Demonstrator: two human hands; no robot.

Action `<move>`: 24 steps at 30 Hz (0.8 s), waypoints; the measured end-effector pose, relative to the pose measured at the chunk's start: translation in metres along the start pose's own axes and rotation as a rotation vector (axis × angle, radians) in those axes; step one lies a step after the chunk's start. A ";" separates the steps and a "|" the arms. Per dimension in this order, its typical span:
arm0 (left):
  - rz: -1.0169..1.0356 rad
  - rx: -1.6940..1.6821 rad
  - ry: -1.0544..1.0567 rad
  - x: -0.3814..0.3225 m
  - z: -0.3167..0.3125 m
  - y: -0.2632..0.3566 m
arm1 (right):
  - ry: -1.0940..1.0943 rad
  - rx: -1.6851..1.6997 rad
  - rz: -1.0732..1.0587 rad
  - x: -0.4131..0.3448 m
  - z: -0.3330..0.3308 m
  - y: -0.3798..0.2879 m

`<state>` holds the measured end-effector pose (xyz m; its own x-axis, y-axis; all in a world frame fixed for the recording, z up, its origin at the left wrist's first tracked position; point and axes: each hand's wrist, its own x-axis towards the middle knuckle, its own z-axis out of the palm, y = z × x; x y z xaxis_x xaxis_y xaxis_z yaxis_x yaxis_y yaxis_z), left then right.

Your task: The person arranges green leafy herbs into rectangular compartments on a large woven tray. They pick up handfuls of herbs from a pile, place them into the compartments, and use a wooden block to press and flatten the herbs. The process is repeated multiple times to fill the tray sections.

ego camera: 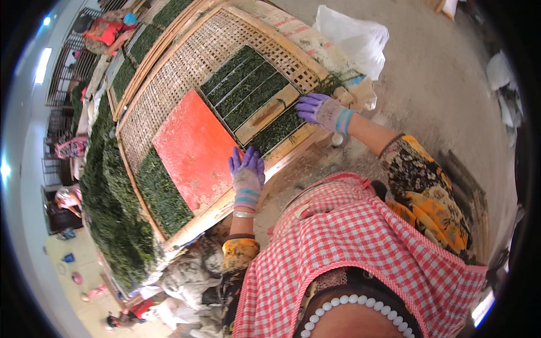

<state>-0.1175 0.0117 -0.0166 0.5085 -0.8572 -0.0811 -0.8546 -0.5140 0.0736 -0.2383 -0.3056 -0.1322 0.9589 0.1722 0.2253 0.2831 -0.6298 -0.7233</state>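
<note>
My left hand [247,179], in a purple-coated knit glove, has its fingers extended at the near corner of a red board [196,154]. Those fingertips also meet the near end of a thin dark divider frame [219,110], packed with dark green shredded leaf [249,86] in strips. At the frame's right end, my right hand [324,110], gloved alike, lies with fingers stretched over the end of a leaf strip [277,133]. Between the hands, a bare wooden slat [267,115] lies across the frame. Both thumbs are hard to see.
A wood-edged woven bamboo screen [186,63] lies beneath. More leaf [162,192] sits left of the board, and a long heap of green leaf [114,203] lies beyond. A white plastic bag [353,38] is at the far right. Co-workers [105,34] are at the left.
</note>
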 end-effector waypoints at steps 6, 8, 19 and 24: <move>0.033 -0.035 0.191 0.009 0.020 0.010 | -0.074 -0.704 -0.131 0.076 0.016 -0.122; 0.076 -0.049 0.221 -0.002 0.018 -0.004 | -0.230 -0.766 -0.056 0.070 0.008 -0.111; 0.359 -0.324 0.280 0.099 0.045 0.102 | -0.202 -0.660 0.738 0.016 -0.064 -0.050; 0.263 -0.132 -0.122 0.126 0.034 0.119 | -0.466 -0.629 0.832 0.045 -0.099 -0.094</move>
<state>-0.1584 -0.1562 -0.0521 0.2487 -0.9553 -0.1601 -0.9302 -0.2817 0.2355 -0.2232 -0.3134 0.0107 0.7954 -0.2944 -0.5298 -0.3759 -0.9253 -0.0503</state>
